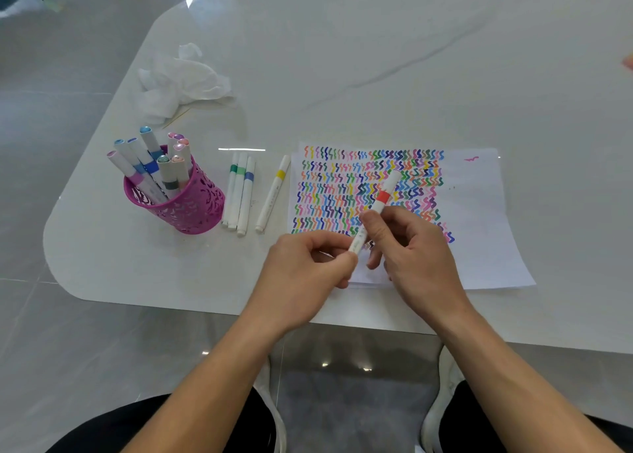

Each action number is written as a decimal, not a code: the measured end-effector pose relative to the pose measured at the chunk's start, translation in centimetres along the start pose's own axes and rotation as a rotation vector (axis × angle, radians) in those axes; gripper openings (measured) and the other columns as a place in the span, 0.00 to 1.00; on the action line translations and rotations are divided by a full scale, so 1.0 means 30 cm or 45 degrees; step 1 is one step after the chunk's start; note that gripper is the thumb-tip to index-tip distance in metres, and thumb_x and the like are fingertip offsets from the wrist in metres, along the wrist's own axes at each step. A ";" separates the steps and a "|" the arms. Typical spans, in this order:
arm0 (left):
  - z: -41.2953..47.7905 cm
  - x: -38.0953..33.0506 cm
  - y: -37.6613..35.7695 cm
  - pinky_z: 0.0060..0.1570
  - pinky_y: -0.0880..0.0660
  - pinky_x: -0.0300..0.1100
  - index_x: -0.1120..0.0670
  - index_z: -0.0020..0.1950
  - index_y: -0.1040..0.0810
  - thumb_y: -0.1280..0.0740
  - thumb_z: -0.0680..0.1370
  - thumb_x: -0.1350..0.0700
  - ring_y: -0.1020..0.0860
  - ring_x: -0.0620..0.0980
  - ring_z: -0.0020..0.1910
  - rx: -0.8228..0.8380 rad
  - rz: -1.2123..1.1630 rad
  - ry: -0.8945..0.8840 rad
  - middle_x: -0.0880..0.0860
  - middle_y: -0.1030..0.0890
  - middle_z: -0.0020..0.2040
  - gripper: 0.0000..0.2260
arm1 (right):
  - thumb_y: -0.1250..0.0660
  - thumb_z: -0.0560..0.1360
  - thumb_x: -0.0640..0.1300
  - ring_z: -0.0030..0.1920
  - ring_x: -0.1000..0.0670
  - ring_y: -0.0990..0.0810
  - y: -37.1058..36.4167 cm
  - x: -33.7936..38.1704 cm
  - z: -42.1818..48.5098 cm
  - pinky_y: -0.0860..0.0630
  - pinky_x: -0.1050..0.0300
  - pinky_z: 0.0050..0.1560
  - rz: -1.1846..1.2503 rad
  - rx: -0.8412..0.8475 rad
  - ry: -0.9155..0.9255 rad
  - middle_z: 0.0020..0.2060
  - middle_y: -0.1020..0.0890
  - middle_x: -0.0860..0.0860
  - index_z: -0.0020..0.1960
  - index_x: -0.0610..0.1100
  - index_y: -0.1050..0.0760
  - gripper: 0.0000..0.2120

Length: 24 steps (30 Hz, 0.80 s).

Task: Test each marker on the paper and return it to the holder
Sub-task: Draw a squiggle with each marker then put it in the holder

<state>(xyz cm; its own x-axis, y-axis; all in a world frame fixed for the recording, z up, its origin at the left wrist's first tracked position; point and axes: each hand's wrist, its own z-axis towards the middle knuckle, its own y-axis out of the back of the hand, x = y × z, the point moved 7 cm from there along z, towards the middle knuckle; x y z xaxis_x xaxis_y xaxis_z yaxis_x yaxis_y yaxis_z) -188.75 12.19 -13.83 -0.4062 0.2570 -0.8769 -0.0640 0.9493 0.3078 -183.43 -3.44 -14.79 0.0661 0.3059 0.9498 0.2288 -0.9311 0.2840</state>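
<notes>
Now: both hands hold red-banded marker | left hand pinches low end, maybe cap | right hand wraps barrel | risk: hard tug smears paper

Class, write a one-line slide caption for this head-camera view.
Both hands grip a red-banded marker above squiggle-covered paper, beside a pink holder.

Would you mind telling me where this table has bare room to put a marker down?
Bare room: beyond the squiggle-covered paper, and right of the crumpled white tissue. Crowded: between the pink perforated holder and the paper, where four loose markers lie.
</notes>
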 end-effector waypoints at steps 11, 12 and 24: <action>0.020 -0.071 0.051 0.51 0.21 0.35 0.44 0.68 0.24 0.30 0.78 0.57 0.17 0.39 0.48 -0.165 0.109 -0.282 0.42 0.16 0.52 0.20 | 0.39 0.78 0.55 0.30 0.50 0.27 0.011 0.079 -0.026 0.34 0.56 0.30 -0.849 0.036 0.408 0.29 0.24 0.55 0.41 0.50 0.21 0.13; 0.018 -0.085 0.050 0.52 0.22 0.33 0.43 0.69 0.25 0.30 0.78 0.58 0.18 0.39 0.49 -0.146 0.132 -0.332 0.42 0.17 0.53 0.21 | 0.41 0.76 0.56 0.30 0.49 0.27 0.005 0.087 -0.033 0.33 0.56 0.30 -0.921 0.064 0.447 0.29 0.24 0.55 0.41 0.49 0.21 0.15; -0.008 -0.116 -0.061 0.45 0.33 0.29 0.50 0.65 0.19 0.35 0.82 0.54 0.24 0.45 0.45 -0.014 0.900 -0.615 0.47 0.23 0.50 0.12 | 0.32 0.79 0.52 0.38 0.55 0.25 0.027 0.072 -0.046 0.31 0.62 0.39 -0.970 0.136 0.493 0.40 0.17 0.55 0.51 0.49 0.19 0.08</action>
<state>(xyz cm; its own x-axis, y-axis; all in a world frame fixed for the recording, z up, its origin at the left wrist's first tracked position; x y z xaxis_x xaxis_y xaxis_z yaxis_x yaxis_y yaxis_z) -187.44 9.50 -11.25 0.0787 0.8391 -0.5382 0.0484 0.5360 0.8428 -184.46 -3.82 -12.33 -0.4742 0.7324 0.4887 0.1675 -0.4698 0.8667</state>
